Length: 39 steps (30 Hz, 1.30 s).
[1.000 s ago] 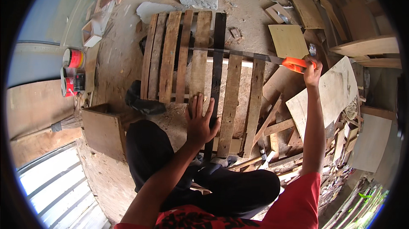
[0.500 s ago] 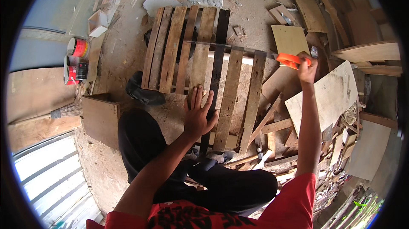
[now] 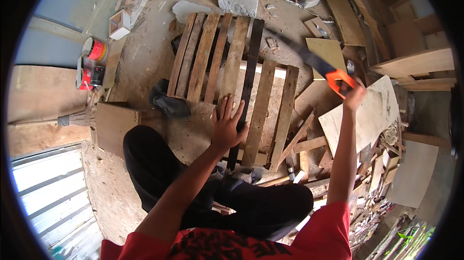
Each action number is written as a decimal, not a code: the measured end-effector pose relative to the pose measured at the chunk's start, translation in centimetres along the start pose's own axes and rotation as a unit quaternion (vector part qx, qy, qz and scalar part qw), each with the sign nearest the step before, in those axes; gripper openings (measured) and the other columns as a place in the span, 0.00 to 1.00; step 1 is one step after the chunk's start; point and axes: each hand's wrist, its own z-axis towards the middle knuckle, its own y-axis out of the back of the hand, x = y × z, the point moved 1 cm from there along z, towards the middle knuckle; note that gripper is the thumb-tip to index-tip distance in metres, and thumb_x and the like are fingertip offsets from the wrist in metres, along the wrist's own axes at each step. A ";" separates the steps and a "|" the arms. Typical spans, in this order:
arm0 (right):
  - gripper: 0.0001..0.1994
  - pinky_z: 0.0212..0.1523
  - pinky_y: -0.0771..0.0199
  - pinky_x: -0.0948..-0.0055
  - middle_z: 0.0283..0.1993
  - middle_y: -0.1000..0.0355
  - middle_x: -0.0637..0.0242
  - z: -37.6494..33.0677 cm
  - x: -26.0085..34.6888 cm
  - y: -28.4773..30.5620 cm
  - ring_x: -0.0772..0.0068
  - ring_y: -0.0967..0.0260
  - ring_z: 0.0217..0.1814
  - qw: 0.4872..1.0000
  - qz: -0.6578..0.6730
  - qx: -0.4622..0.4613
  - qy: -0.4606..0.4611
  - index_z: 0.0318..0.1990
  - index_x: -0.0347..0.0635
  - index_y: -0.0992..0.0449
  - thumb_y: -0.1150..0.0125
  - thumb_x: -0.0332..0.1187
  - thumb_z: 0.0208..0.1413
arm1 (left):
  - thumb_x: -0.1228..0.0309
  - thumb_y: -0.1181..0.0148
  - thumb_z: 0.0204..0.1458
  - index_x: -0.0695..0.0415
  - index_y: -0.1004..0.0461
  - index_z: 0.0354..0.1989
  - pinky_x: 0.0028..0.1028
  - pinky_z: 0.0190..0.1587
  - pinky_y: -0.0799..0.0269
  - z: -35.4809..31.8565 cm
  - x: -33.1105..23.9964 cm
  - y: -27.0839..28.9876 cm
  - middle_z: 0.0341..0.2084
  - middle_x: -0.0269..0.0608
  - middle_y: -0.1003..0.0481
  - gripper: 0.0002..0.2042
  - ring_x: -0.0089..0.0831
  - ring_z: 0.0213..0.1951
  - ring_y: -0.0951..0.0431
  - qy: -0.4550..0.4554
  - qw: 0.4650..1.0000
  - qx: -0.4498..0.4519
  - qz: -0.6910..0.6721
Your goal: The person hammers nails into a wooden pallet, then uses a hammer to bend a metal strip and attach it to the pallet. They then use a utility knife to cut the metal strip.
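A slatted wooden pallet (image 3: pixel 197 61) stands in front of me, with one dark slat (image 3: pixel 252 61) among its brown ones. My left hand (image 3: pixel 228 125) lies on it with fingers spread, over the near end of a brown slat and beside the dark one. Out to the right, my right hand (image 3: pixel 355 94) grips the orange handle of a handsaw (image 3: pixel 316 61). The saw's blade points up and to the left, off the slats, and its far end is blurred by motion. Two slats on the pallet's right side end lower than the others.
Wood offcuts and boards, one a pale panel (image 3: pixel 365 110), are heaped on the right. A concrete block (image 3: pixel 239 0) lies beyond the pallet. To the left are a wooden box (image 3: pixel 116 127), a broom (image 3: pixel 77 118), red cans (image 3: pixel 96 49) and a black bag (image 3: pixel 169 99).
My right hand has swung the handsaw off the pallet slats, and its blade now angles up to the left. The left hand stays on the slats. The view has shifted slightly.
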 end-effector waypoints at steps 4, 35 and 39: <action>0.21 0.25 0.48 0.72 0.18 0.53 0.75 -7.9 5.4 5.5 0.76 0.50 0.21 0.955 0.193 -0.194 -0.110 0.22 0.50 0.44 0.57 0.47 0.67 | 0.50 0.40 0.53 0.58 0.48 0.72 0.59 0.68 0.55 -0.2 0.2 0.3 0.71 0.54 0.49 0.42 0.51 0.73 0.52 0.012 0.999 -0.036 -0.031; 0.10 0.17 0.52 0.83 0.19 0.41 0.81 -56.7 22.1 -4.3 0.91 0.49 0.17 0.908 0.034 -0.399 -0.122 0.30 0.40 0.28 0.43 0.32 0.65 | 0.61 0.51 0.66 0.65 0.36 0.61 0.43 0.63 0.37 -2.2 7.4 4.9 0.62 0.53 0.37 0.22 0.52 0.62 0.35 -0.344 0.912 0.194 -0.110; 0.12 0.18 0.49 0.83 0.18 0.42 0.81 -58.2 23.1 -6.7 0.90 0.48 0.17 0.909 0.006 -0.394 -0.135 0.28 0.41 0.30 0.43 0.31 0.65 | 0.66 0.45 0.62 0.61 0.35 0.59 0.45 0.61 0.41 -3.7 6.8 3.4 0.55 0.53 0.31 0.19 0.50 0.58 0.33 -0.392 0.913 0.116 -0.019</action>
